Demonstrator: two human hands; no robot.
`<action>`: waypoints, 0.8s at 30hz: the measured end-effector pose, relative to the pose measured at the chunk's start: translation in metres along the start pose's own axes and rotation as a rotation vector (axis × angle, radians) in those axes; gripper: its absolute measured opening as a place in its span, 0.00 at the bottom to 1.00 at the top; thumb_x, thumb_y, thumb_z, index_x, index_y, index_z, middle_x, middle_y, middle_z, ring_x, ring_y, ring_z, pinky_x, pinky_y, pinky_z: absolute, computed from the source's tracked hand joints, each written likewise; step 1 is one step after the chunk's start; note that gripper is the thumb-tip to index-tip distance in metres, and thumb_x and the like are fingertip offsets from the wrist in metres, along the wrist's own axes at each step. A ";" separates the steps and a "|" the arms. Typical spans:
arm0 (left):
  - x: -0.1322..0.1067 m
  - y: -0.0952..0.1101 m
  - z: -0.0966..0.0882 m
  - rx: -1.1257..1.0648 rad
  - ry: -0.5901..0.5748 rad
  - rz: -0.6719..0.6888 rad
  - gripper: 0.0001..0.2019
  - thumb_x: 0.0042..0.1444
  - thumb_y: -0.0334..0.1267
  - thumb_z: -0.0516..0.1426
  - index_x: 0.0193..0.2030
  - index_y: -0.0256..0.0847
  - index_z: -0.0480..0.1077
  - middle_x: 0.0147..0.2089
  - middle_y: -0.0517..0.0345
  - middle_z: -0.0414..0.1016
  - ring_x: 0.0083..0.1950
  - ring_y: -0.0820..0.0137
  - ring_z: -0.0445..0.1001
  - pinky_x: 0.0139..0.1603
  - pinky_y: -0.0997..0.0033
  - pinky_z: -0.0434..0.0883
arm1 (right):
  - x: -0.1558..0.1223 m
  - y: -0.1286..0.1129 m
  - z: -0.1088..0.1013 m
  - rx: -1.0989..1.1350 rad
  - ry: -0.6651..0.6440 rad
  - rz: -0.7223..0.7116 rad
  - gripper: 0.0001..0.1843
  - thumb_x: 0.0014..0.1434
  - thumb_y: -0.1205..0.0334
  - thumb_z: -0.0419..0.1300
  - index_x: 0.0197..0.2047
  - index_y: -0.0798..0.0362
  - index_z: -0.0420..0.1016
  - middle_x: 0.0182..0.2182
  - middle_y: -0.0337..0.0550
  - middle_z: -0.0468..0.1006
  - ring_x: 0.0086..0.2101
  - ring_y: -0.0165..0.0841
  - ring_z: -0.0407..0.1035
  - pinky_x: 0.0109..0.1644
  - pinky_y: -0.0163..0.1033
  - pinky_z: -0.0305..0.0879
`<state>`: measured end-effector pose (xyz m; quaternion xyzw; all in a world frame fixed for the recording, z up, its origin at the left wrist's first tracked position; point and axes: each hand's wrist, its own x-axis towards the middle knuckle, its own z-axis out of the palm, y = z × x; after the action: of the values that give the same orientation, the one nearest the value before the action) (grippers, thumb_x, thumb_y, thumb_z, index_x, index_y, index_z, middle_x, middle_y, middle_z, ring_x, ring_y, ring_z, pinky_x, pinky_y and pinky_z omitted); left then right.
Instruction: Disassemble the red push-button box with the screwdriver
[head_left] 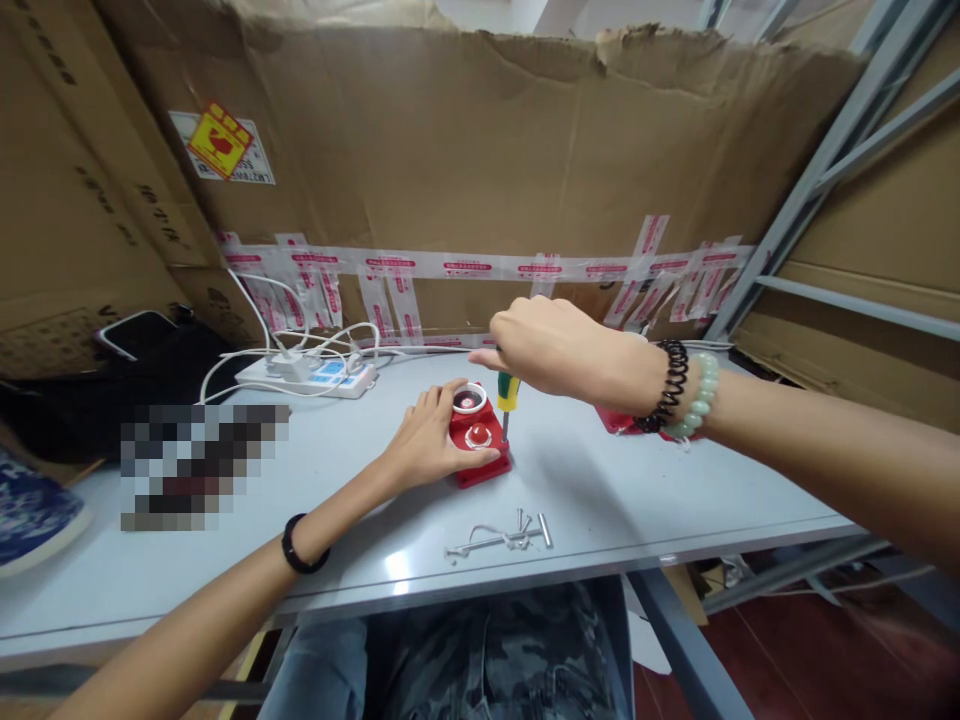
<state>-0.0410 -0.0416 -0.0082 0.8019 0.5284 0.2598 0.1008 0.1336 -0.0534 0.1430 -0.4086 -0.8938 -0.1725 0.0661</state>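
A red box-like device with a white-rimmed round opening and a red button lies on the grey-white table. My left hand is wrapped around its left side, thumb across the near end and fingers by the round rim. In my right hand is a screwdriver with a green and yellow handle, held upright. Its shaft points down at the device's right edge; the tip's exact contact is too small to make out. Closer to the table's front edge lie loose screws and a metal T-shaped rod.
A white power strip with tangled cables stands at the back left, near a black bag. Another red object is partly hidden behind my right wrist. Cardboard walls the back, and a metal frame rises at right.
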 end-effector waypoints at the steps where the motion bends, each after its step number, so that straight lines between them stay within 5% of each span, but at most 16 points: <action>1: 0.000 0.000 0.000 -0.001 0.000 0.001 0.46 0.42 0.64 0.60 0.64 0.45 0.50 0.54 0.45 0.63 0.56 0.48 0.64 0.52 0.45 0.63 | 0.000 0.002 0.001 0.030 -0.003 -0.035 0.12 0.63 0.57 0.54 0.34 0.56 0.70 0.29 0.49 0.73 0.30 0.37 0.67 0.29 0.40 0.53; 6: 0.000 0.000 0.000 -0.012 -0.003 0.004 0.47 0.42 0.64 0.60 0.64 0.45 0.49 0.56 0.44 0.62 0.58 0.46 0.62 0.53 0.43 0.62 | -0.006 0.013 -0.001 0.188 -0.131 -0.228 0.08 0.60 0.64 0.54 0.44 0.53 0.65 0.38 0.46 0.73 0.34 0.34 0.66 0.34 0.38 0.59; 13: 0.000 0.001 0.000 -0.002 -0.008 -0.001 0.46 0.43 0.64 0.60 0.64 0.44 0.50 0.57 0.44 0.62 0.58 0.47 0.62 0.55 0.44 0.62 | -0.004 0.013 0.014 0.125 0.034 0.021 0.09 0.60 0.63 0.52 0.43 0.57 0.62 0.29 0.46 0.72 0.26 0.34 0.62 0.27 0.39 0.52; 19: 0.000 -0.002 0.001 -0.019 0.013 0.032 0.45 0.44 0.63 0.60 0.64 0.46 0.49 0.55 0.45 0.63 0.58 0.47 0.63 0.54 0.45 0.63 | -0.010 0.015 0.013 0.465 0.029 -0.242 0.14 0.53 0.68 0.58 0.43 0.51 0.61 0.38 0.42 0.72 0.35 0.32 0.64 0.35 0.37 0.58; 24: 0.000 -0.002 0.001 -0.018 0.013 0.029 0.44 0.44 0.62 0.61 0.63 0.47 0.51 0.53 0.47 0.64 0.55 0.49 0.64 0.53 0.46 0.63 | -0.012 0.013 0.026 0.363 0.153 -0.005 0.12 0.61 0.53 0.55 0.39 0.53 0.62 0.28 0.39 0.69 0.27 0.31 0.59 0.29 0.37 0.52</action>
<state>-0.0425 -0.0401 -0.0096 0.8070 0.5148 0.2712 0.1008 0.1513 -0.0444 0.1188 -0.3736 -0.9036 -0.0392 0.2060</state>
